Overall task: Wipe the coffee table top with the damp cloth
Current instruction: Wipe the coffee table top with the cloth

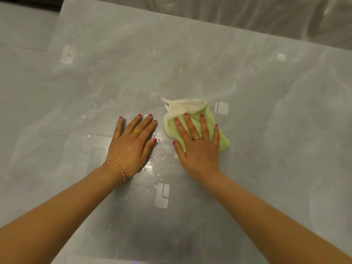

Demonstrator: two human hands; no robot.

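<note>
A light green cloth (208, 116) with a cream edge and a small loop lies bunched on the glossy grey coffee table top (266, 111), near the middle of the view. My right hand (198, 145) presses flat on the cloth with fingers spread, covering its near half. Just to the left, my left hand (133, 143) rests flat on the bare table surface, fingers spread, holding nothing. Water drops (158, 168) dot the surface between and in front of the hands, and more sit further left.
The table's left edge (55, 40) runs up the left side, with pale floor tiles (21, 29) beyond. Across the far edge hangs clear plastic sheeting (266, 16). Ceiling lights reflect as white squares (221, 108) on the top.
</note>
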